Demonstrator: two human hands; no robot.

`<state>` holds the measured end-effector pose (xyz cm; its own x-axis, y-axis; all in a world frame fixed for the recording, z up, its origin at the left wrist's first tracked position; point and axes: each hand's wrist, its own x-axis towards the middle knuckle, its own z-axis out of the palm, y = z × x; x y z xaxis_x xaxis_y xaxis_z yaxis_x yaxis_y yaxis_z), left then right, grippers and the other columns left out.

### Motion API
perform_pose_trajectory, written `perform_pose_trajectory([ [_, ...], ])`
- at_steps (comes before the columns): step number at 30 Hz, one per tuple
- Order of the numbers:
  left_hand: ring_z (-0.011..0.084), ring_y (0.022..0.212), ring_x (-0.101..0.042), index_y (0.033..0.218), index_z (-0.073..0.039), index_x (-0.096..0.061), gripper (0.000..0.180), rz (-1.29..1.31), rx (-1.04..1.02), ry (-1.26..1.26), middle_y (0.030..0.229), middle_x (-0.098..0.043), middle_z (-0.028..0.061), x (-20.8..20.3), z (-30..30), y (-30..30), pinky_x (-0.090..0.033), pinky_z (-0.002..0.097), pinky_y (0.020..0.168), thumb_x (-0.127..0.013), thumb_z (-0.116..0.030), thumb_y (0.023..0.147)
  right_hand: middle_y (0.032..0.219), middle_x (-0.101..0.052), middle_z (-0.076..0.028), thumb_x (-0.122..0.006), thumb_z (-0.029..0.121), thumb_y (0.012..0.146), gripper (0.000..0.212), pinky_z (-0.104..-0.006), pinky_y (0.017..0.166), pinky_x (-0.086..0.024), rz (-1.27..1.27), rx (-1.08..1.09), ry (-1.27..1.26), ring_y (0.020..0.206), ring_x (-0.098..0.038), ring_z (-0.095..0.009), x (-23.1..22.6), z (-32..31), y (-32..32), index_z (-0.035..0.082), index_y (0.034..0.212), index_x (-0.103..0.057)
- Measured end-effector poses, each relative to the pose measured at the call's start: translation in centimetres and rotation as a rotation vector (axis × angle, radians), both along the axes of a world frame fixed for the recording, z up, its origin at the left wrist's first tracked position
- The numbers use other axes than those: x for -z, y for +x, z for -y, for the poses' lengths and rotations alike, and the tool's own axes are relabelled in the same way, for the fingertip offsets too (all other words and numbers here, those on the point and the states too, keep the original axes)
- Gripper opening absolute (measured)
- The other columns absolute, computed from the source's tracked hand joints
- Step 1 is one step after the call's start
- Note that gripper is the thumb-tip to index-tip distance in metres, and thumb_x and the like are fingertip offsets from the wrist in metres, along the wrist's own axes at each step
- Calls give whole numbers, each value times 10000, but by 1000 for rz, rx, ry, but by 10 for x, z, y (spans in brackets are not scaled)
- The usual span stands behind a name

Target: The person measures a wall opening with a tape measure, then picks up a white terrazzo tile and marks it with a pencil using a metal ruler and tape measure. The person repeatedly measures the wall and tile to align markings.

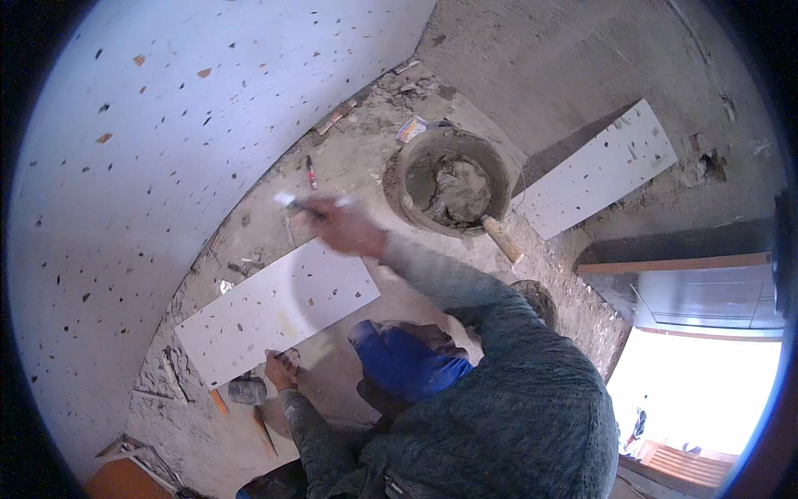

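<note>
A white slab strip (274, 308) with dark and brown specks lies slantwise on the dusty floor. My left hand (283, 372) is at its near edge, fingers closed on the rim. Above the slab's far edge, my right hand (339, 229) is raised and smeared by motion. Its fingers are closed round a small white and dark thing (301, 206), too blurred to name. Beside my left hand lies a mallet-like tool (247, 391) with a grey head and a wooden handle.
A round bucket (407, 179) of wet grey mortar, with a wooden-handled tool (503, 239), stands beyond my right arm. Another speckled strip (598, 179) leans by the right wall. A red and black pen-like tool (311, 172) lies near the large speckled panel (166, 125) at left.
</note>
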<state>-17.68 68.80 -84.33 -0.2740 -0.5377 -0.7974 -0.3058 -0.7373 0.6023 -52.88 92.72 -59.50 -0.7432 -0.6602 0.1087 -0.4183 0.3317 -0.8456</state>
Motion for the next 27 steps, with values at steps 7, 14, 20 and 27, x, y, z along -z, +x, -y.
perform_pose_trajectory([
  [7, 197, 508, -592, 718, -45, -631, 441, -41, 247, -233, 629, -638, 72, -25, -37, -22, -464, 292, 480, -444, -338, 990, 650, -634, -31, -630, 427, 906, 369, -299, 546, -456, 31, 944, 80, 612, -575, -91, -44, -277, -124, 75, 989, -704],
  [14, 190, 443, -547, 787, -37, -646, 318, 223, 560, -532, 626, -625, 96, -16, -30, -33, -421, 317, 385, -563, -308, 931, 756, -683, -156, -679, 400, 820, 385, -436, 672, -502, -177, 1053, 486, 738, -678, -307, 152, -453, -203, 30, 927, -687],
  [20, 283, 796, -558, 929, -27, -659, 412, 922, 1034, -1175, 932, -625, 144, -11, 17, -11, -470, 447, 628, -577, -427, 874, 944, -674, -232, -678, 393, 807, 490, -445, 759, -521, -48, 823, 615, 869, -670, -355, 259, -461, -206, 64, 1161, -601],
  [27, 398, 1320, -396, 1310, -64, -507, 856, 1485, 914, -1427, 1372, -487, 189, -27, 62, 43, -393, 533, 1005, -680, -639, 700, 1056, -654, -219, -640, 430, 836, 540, -426, 803, -509, -162, 723, 509, 927, -651, -342, 311, -428, -210, 68, 1229, -559],
])
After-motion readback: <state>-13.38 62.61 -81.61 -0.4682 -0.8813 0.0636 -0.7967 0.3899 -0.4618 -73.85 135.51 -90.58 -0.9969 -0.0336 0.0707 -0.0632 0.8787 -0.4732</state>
